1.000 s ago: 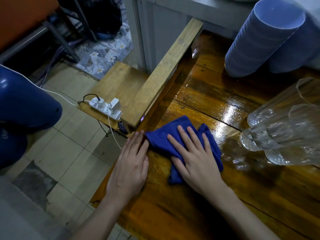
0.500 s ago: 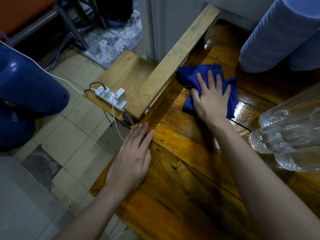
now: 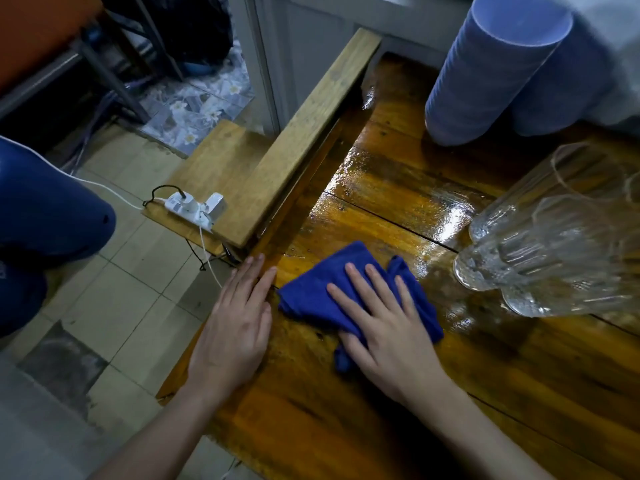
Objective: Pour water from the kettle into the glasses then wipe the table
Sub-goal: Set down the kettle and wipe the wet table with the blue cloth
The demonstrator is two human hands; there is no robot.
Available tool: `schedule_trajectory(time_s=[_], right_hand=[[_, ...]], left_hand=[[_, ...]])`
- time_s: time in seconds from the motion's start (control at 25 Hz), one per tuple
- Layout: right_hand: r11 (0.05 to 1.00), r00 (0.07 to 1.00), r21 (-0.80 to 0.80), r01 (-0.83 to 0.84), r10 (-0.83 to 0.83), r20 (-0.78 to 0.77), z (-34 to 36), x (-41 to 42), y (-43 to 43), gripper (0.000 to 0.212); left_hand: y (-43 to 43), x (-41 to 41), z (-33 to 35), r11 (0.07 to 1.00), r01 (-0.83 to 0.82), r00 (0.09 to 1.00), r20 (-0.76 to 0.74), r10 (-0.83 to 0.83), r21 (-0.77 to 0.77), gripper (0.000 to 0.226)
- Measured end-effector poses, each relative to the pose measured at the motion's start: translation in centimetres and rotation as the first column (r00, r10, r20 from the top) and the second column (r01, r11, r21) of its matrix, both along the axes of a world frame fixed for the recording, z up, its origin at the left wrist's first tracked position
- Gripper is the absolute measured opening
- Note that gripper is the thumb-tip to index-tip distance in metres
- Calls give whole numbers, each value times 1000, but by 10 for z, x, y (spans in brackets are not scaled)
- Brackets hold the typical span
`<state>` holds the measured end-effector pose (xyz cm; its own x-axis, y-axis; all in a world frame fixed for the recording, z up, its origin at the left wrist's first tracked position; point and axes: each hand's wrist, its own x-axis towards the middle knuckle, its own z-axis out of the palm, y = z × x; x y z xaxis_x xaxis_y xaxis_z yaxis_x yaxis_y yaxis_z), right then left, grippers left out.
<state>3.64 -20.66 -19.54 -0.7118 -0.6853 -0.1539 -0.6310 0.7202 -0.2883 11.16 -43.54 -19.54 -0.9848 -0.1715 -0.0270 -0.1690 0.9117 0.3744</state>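
A crumpled blue cloth (image 3: 311,292) lies on the wet wooden table (image 3: 398,188) near its left edge. My right hand (image 3: 388,327) presses flat on the cloth, fingers spread and pointing away from me. My left hand (image 3: 235,327) rests flat on the table's left edge beside the cloth, holding nothing. Several clear ribbed glasses (image 3: 554,237) stand close together at the right. Water glistens on the boards between the cloth and the glasses. No kettle is in view.
Two stacks of blue plastic cups (image 3: 491,71) stand at the back right. A light wooden bench (image 3: 294,143) abuts the table's left side, with a white power strip (image 3: 194,207) and cables on its lower board. Tiled floor lies below to the left.
My right hand has dragged the cloth back from the far part of the table toward me. The left hand stays planted on the table edge.
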Motion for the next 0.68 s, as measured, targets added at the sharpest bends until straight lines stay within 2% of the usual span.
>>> schedule_trajectory(time_s=[0.28,0.4,0.48,0.68], right_hand=[[945,939,6,327,-324,-114,-13,-98,-33,65],[912,906,-1,410,-408,-112,-13,-105,-62,63],[914,909,-7,406,-405,-98,-9,-78,-72,64],[979,977,-20,204,-205,-55,-1,41,-49,62]], left_hand=[[0,1,0,1000,-2,999,-45,3,24,51],[0,1,-2,1000,-7,998,-59,8,13,50],[1,2,-2,1000,6,998,-57,-6,6,50],[2,1,-1,999,-10,999,-53,13,42,47]])
